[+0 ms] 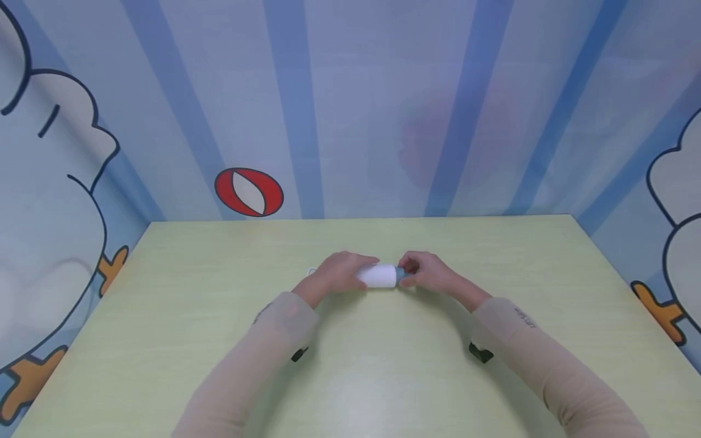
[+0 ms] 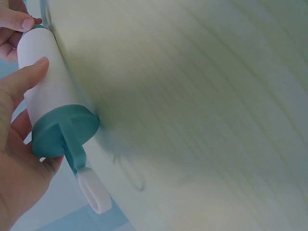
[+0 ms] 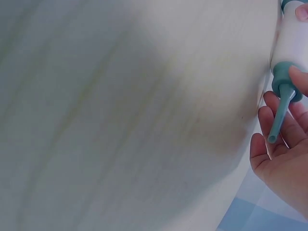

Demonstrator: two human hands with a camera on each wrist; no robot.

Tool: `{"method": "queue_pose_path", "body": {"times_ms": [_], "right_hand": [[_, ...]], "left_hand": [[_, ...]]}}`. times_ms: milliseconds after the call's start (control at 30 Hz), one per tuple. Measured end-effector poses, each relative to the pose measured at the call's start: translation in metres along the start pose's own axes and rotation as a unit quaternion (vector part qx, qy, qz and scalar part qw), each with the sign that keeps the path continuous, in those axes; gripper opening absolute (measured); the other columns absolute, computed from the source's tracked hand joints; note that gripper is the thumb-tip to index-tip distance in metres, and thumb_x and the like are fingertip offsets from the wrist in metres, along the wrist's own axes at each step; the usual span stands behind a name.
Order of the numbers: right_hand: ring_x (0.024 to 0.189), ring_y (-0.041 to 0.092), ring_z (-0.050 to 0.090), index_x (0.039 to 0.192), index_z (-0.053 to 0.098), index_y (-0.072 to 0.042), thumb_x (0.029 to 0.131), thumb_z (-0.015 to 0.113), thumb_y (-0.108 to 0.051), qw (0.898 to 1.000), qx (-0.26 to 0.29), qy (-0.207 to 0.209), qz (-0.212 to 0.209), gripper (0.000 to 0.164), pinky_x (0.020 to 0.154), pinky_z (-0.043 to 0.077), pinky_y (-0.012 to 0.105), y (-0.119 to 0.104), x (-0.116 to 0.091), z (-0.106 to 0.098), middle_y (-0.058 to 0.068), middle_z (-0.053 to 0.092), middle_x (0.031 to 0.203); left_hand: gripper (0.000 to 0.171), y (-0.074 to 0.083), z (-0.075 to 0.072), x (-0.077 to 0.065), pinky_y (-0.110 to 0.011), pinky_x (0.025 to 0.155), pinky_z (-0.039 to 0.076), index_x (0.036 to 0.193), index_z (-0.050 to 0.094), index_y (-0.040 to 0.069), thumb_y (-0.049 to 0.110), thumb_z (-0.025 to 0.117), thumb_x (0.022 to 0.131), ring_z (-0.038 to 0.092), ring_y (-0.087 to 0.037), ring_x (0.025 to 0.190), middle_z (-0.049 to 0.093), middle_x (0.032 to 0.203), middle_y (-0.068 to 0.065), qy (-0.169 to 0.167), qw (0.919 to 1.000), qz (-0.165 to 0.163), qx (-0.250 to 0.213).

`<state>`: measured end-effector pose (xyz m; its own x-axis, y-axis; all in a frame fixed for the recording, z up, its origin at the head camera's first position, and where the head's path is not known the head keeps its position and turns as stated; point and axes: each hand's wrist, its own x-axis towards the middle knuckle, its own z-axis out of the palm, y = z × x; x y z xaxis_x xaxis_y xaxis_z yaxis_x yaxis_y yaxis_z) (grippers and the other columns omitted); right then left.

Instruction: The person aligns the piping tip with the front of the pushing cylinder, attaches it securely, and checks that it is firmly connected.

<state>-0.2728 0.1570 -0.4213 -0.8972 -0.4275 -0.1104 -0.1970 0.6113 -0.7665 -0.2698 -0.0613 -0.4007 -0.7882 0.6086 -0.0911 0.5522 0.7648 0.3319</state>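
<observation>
A white cylinder with teal ends (image 1: 381, 277) lies sideways, low over or on the table; contact cannot be told. My left hand (image 1: 341, 272) grips its white body, the thumb lying along it in the left wrist view. The nearer end there has a round teal cap (image 2: 48, 132) with a flat arm bearing a white loop (image 2: 95, 190). At the opposite end, my right hand (image 1: 429, 272) holds the teal collar (image 3: 286, 77) between thumb and fingers. A thin hollow teal tube (image 3: 280, 115) sticks out from the collar, over the right palm.
The pale wood-grain table (image 1: 361, 365) stretches around both arms. Behind it rises a blue striped wall (image 1: 361, 109) with a printed red-and-white ball (image 1: 249, 192). Printed cartoon figures cover the side walls. Small black devices (image 1: 481, 352) sit under the sleeves near the wrists.
</observation>
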Motion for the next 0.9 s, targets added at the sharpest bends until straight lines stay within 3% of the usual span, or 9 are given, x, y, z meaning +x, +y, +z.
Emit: {"method": "queue_pose_path", "body": {"times_ms": [400, 900], "right_hand": [[0.093, 0.024, 0.055, 0.102, 0.057, -0.002, 0.077, 0.066, -0.012, 1.0, -0.012, 0.003, -0.001, 0.029, 0.083, 0.045, 0.037, 0.003, -0.001, -0.003, 0.014, 0.06, 0.101], [0.093, 0.026, 0.055, 0.105, 0.056, 0.002, 0.077, 0.065, -0.012, 0.999, -0.036, 0.018, -0.008, 0.032, 0.082, 0.044, 0.039, 0.014, -0.007, -0.014, 0.017, 0.06, 0.1]], "left_hand": [[0.057, -0.012, 0.002, -0.007, -0.038, 0.091, 0.038, 0.128, 0.048, 0.018, 0.026, 0.069, 0.075, 0.052, -0.021, 0.11, 0.055, 0.124, -0.002, 0.018, 0.9995, -0.023, -0.009], [0.06, -0.019, -0.002, -0.022, -0.048, 0.096, 0.029, 0.13, 0.045, 0.018, 0.03, 0.068, 0.075, 0.036, -0.031, 0.125, 0.045, 0.134, -0.005, 0.037, 0.9988, -0.031, -0.003]]}}
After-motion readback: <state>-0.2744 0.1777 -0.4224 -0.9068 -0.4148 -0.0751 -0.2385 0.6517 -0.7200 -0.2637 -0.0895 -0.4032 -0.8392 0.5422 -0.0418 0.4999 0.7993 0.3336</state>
